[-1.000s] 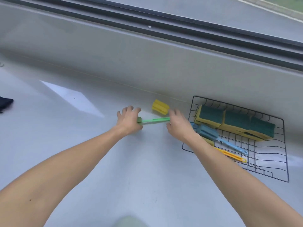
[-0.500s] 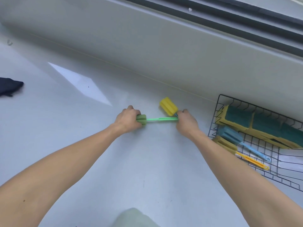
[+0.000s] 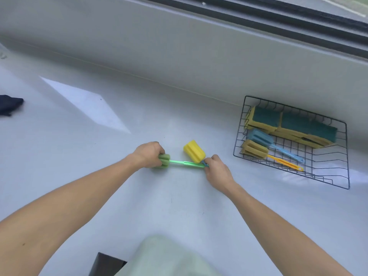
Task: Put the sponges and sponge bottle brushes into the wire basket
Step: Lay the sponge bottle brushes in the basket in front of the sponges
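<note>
A green sponge bottle brush [image 3: 186,163] lies across the white counter between my hands. My left hand [image 3: 148,155] is closed on its green sponge head [image 3: 164,160]. My right hand [image 3: 216,171] grips the far end of its handle together with the blue handle tip of a yellow sponge bottle brush [image 3: 194,151], whose yellow head stands just behind. The black wire basket [image 3: 346,156] sits at the right against the wall. It holds green-and-yellow sponges [image 3: 298,124], a blue brush [image 3: 260,137] and a yellow brush [image 3: 254,150] with an orange handle.
A grey wall [image 3: 179,56] rises right behind the counter, with a dark window track above. A dark cloth [image 3: 10,104] lies at the far left edge. My pale green clothing [image 3: 165,257] and a dark corner show at the bottom.
The camera has tilted and the basket now sits further right in view. My left hand closed tighter on the green sponge head. Both hands stay on the brushes.
</note>
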